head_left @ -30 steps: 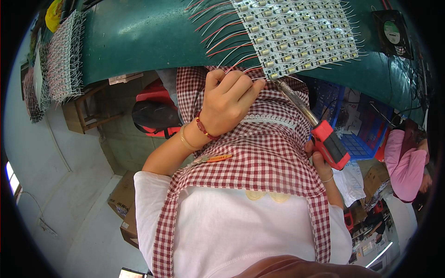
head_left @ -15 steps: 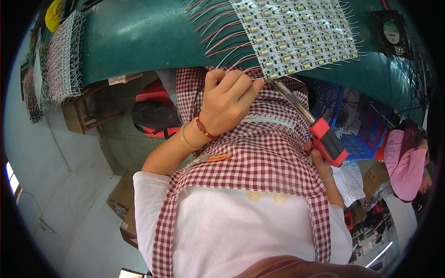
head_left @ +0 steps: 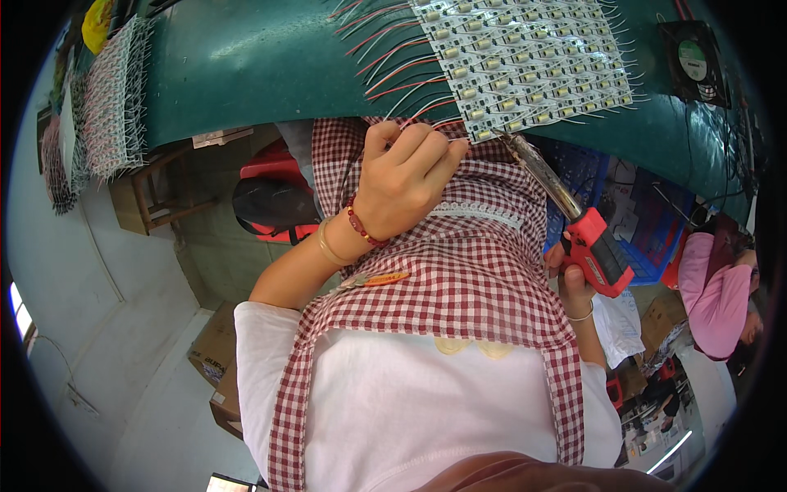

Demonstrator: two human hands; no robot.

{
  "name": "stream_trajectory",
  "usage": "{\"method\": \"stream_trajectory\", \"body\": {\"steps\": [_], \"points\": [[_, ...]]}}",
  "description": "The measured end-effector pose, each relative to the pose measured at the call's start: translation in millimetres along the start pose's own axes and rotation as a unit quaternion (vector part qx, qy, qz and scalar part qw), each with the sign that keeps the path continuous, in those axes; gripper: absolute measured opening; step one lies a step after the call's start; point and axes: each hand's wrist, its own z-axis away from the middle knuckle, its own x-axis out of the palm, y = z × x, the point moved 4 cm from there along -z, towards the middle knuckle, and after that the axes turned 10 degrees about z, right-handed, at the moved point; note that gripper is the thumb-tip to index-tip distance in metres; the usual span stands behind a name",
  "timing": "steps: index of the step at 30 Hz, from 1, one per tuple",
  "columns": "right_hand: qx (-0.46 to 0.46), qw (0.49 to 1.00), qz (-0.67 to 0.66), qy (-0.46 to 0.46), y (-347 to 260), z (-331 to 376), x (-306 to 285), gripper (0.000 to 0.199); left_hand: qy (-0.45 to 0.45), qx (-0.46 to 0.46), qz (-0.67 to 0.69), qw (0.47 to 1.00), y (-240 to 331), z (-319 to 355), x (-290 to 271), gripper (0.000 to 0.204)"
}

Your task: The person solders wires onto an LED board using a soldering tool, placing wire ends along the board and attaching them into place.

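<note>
Green workbench [head_left: 270, 74] across the upper part of the view, pale concrete floor below it at left. White LED-strip panel with rows of small yellow emitters [head_left: 525, 61] lying flat near the front edge of the bench, right of centre; red and white lead wires [head_left: 393, 70] fanning off its left side over the green surface. Left hand [head_left: 406, 184], fingers curled and pressed together, pinching the thin wire ends just off the front left corner of the panel; red bead bracelet and gold bangle at the wrist. Right hand [head_left: 574, 283] well below the bench edge, closed around the handle of a red-and-black soldering gun [head_left: 598, 254]; long metal barrel slanting up and to the left, tip meeting the front edge of the panel close beside the left fingertips. Red-and-white checked apron [head_left: 459, 279] over a white shirt filling the lower centre. Black square cooling fan [head_left: 695, 53] at the right end of the bench. Bundles of finished strips [head_left: 111, 98] hanging over the left end. Red stool with black seat [head_left: 270, 201] under the bench. Another person in a pink sleeve [head_left: 717, 291] at the right margin.
</note>
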Motion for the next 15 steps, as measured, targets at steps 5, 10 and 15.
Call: {"method": "stream_trajectory", "body": {"steps": [5, 10, 15], "points": [[-0.053, 0.998, -0.041, 0.007, -14, -19, 5, 0.064, -0.005, -0.001, -0.016, 1.0, 1, -1, -5, 0.023], [-0.119, 0.985, -0.114, 0.047, -45, -50, 6, 0.056, 0.032, -0.082, -0.014, 0.996, -7, 2, -44, 0.022], [-0.15, 0.97, -0.186, 0.04, -60, -76, -3, 0.051, 0.073, -0.155, -0.063, 0.983, -83, -21, -79, 0.009]]}}
